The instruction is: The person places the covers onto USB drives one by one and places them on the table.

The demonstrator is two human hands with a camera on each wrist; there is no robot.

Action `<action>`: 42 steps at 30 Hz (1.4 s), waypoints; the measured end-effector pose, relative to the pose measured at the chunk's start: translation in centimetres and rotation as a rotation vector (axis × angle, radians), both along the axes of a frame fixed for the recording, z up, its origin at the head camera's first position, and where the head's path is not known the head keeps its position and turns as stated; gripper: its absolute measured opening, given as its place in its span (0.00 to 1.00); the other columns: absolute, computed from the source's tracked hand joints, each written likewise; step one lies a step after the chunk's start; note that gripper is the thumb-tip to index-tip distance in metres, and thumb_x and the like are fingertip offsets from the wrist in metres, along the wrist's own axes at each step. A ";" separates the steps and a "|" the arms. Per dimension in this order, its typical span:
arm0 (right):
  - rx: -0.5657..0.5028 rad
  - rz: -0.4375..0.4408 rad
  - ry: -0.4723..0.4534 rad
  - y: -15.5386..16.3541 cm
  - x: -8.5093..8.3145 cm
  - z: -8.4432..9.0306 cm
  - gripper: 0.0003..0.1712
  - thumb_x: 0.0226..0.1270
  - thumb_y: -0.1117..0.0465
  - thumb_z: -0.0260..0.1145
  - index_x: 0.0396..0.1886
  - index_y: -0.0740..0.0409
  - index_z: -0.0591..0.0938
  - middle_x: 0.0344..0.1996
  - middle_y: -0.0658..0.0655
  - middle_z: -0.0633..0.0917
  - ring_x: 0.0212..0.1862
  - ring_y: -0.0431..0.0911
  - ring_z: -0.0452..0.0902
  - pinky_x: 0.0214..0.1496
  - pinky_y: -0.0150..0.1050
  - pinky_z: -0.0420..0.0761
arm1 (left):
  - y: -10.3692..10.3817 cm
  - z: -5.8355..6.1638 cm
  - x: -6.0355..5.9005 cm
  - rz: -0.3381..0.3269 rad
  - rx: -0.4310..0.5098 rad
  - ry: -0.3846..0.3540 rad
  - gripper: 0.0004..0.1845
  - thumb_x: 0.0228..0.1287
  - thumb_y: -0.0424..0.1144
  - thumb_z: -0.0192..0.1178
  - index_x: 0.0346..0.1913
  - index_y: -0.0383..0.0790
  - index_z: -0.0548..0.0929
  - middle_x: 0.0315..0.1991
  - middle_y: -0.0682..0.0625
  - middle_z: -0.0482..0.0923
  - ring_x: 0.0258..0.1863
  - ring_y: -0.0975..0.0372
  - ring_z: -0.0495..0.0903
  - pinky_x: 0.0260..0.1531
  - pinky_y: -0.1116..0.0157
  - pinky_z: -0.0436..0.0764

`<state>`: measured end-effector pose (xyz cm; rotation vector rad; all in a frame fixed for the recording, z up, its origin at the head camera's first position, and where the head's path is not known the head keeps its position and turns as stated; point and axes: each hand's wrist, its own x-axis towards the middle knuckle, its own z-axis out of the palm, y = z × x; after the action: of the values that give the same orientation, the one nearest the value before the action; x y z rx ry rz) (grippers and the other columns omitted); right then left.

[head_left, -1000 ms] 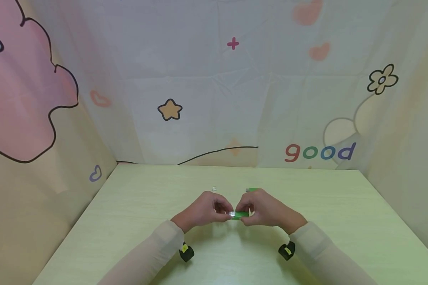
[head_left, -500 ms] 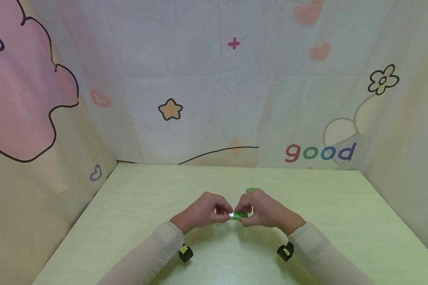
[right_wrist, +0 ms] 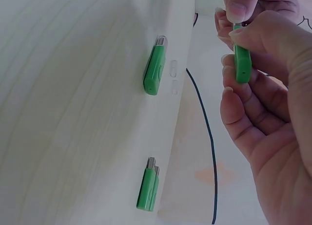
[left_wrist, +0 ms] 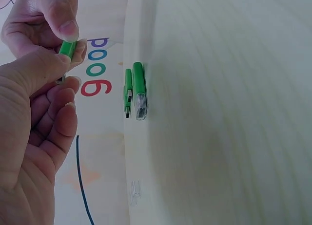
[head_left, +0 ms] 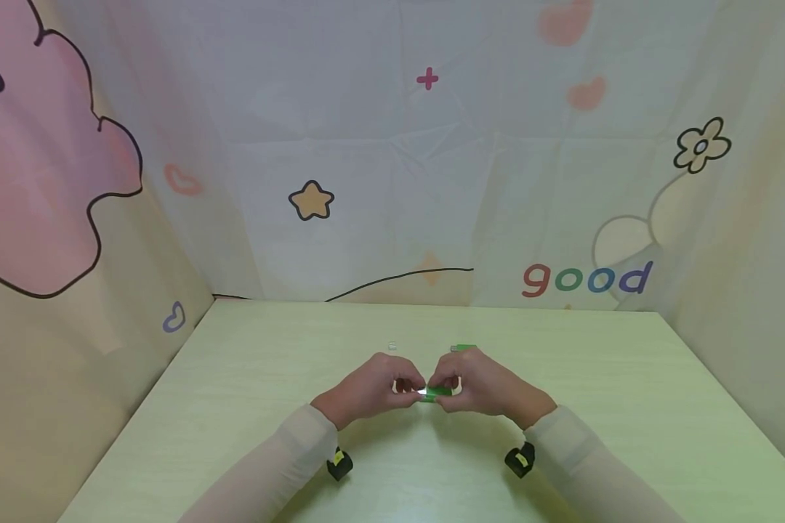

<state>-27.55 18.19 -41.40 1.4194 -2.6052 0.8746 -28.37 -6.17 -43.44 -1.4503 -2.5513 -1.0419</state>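
Observation:
Both hands meet over the middle of the table in the head view, with a green USB flash drive point(head_left: 441, 391) between their fingertips. My right hand point(head_left: 480, 383) pinches its green body; in the right wrist view the rear of this flash drive point(right_wrist: 242, 66) sticks out below the thumb. The left hand point(head_left: 381, 385) pinches the opposite end, where the metal connector is, and its fingers cover most of that end. I cannot tell whether a clear cap sits there. On the table below lies another green flash drive point(right_wrist: 155, 71), its connector inside a clear cap point(left_wrist: 141, 110).
Farther back, two uncapped green flash drives point(right_wrist: 146, 188) lie side by side on the pale table point(head_left: 268, 349). Two small clear caps point(right_wrist: 173, 69) lie left of them. A printed curtain point(head_left: 366, 145) rises behind the table, and black wrist cameras point(head_left: 339, 463) hang under the sleeves.
The right hand has shifted slightly left toward the left hand, carrying the flash drive's body with it. Less of the connector end shows between the fingers. The left hand has barely moved.

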 end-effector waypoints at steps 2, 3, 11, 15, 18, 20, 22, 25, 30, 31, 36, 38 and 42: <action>0.008 -0.005 0.010 -0.1 0.0 0.0 0.07 0.59 0.65 0.75 0.36 0.50 0.91 0.30 0.41 0.86 0.32 0.37 0.78 0.37 0.37 0.85 | 0.0 0.0 0.0 0.010 -0.007 0.010 0.06 0.64 0.31 0.70 0.42 0.42 0.90 0.38 0.54 0.89 0.32 0.73 0.79 0.37 0.75 0.82; 0.013 -0.009 0.015 -0.1 0.0 0.0 0.07 0.59 0.65 0.75 0.36 0.50 0.91 0.30 0.41 0.86 0.32 0.37 0.78 0.37 0.37 0.84 | 0.0 0.0 0.0 0.015 -0.009 0.012 0.06 0.64 0.31 0.70 0.42 0.42 0.90 0.37 0.54 0.89 0.32 0.73 0.79 0.37 0.75 0.82; 0.012 -0.041 -0.004 -0.1 -0.3 -0.2 0.07 0.60 0.63 0.76 0.39 0.51 0.91 0.33 0.43 0.87 0.34 0.40 0.80 0.39 0.35 0.85 | -0.2 -0.4 -0.3 0.071 -0.010 0.015 0.06 0.64 0.33 0.70 0.43 0.42 0.89 0.37 0.55 0.87 0.33 0.70 0.79 0.39 0.73 0.83; 0.001 -0.066 -0.006 0.3 -0.6 -0.4 0.07 0.60 0.63 0.77 0.39 0.52 0.91 0.34 0.46 0.88 0.35 0.44 0.82 0.40 0.36 0.85 | -0.2 -0.6 -0.6 0.104 -0.010 0.018 0.06 0.63 0.33 0.71 0.43 0.40 0.89 0.38 0.53 0.88 0.33 0.67 0.80 0.39 0.73 0.82; 0.001 -0.095 -0.001 0.6 -0.9 -0.5 0.08 0.59 0.63 0.77 0.38 0.51 0.91 0.33 0.46 0.88 0.34 0.42 0.82 0.40 0.36 0.85 | -0.3 -0.7 -0.8 0.133 -0.012 0.007 0.06 0.63 0.34 0.71 0.43 0.40 0.89 0.38 0.53 0.88 0.33 0.67 0.80 0.39 0.73 0.82; 0.001 -0.103 0.002 0.8 -1.2 -0.7 0.08 0.59 0.64 0.77 0.38 0.51 0.91 0.33 0.46 0.88 0.34 0.39 0.80 0.40 0.35 0.85 | -0.2 -0.7 -0.9 0.148 -0.016 -0.004 0.06 0.63 0.34 0.71 0.43 0.40 0.89 0.37 0.53 0.88 0.33 0.68 0.79 0.39 0.73 0.82; -0.003 -0.102 0.000 1.0 -1.5 -0.9 0.08 0.59 0.64 0.77 0.38 0.51 0.91 0.33 0.46 0.88 0.33 0.37 0.80 0.39 0.34 0.84 | -0.1 -0.8 -1.1 0.155 -0.019 -0.016 0.06 0.63 0.34 0.71 0.43 0.41 0.89 0.37 0.54 0.87 0.33 0.69 0.79 0.39 0.72 0.82; -0.010 -0.106 -0.007 1.1 -1.9 -1.3 0.07 0.59 0.64 0.77 0.38 0.51 0.91 0.32 0.46 0.88 0.33 0.37 0.80 0.38 0.33 0.84 | 0.1 -1.0 -1.6 0.176 -0.036 -0.033 0.06 0.64 0.35 0.71 0.43 0.41 0.89 0.38 0.54 0.87 0.33 0.69 0.79 0.39 0.72 0.82; -0.006 -0.146 -0.036 1.1 -2.6 -1.8 0.07 0.59 0.64 0.77 0.38 0.52 0.92 0.32 0.45 0.88 0.33 0.37 0.79 0.38 0.32 0.83 | 0.7 -1.2 -2.5 0.223 -0.078 -0.073 0.05 0.65 0.36 0.70 0.43 0.42 0.90 0.37 0.55 0.87 0.34 0.68 0.79 0.39 0.73 0.81; -0.002 -0.154 -0.040 1.1 -2.8 -1.8 0.07 0.59 0.64 0.76 0.38 0.52 0.92 0.32 0.45 0.88 0.33 0.37 0.79 0.38 0.32 0.83 | 0.8 -1.2 -2.6 0.233 -0.088 -0.084 0.05 0.65 0.36 0.70 0.42 0.42 0.90 0.37 0.55 0.87 0.34 0.68 0.79 0.39 0.73 0.81; 0.020 -0.178 -0.055 0.9 -3.5 -2.1 0.07 0.60 0.63 0.76 0.38 0.52 0.92 0.32 0.46 0.88 0.33 0.36 0.78 0.37 0.30 0.81 | 1.1 -1.3 -3.4 0.262 -0.140 -0.078 0.05 0.65 0.36 0.69 0.42 0.41 0.89 0.36 0.54 0.87 0.34 0.66 0.80 0.39 0.72 0.81; 0.026 -0.182 -0.069 0.9 -3.7 -2.1 0.06 0.60 0.63 0.76 0.38 0.53 0.92 0.32 0.46 0.88 0.32 0.35 0.78 0.36 0.29 0.81 | 1.2 -1.3 -3.6 0.267 -0.152 -0.071 0.05 0.65 0.36 0.69 0.42 0.40 0.89 0.36 0.54 0.87 0.35 0.66 0.80 0.40 0.72 0.81; 0.036 -0.194 -0.123 0.8 -4.0 -2.3 0.06 0.61 0.64 0.75 0.39 0.55 0.92 0.32 0.46 0.88 0.32 0.34 0.78 0.36 0.29 0.82 | 1.5 -1.5 -3.8 0.273 -0.168 -0.088 0.04 0.64 0.34 0.69 0.40 0.40 0.89 0.35 0.54 0.86 0.34 0.65 0.79 0.39 0.72 0.80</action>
<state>-31.55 19.03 -43.68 1.1281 -2.8025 0.9201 -32.20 -4.71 -44.89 -1.0608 -2.8556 -0.8893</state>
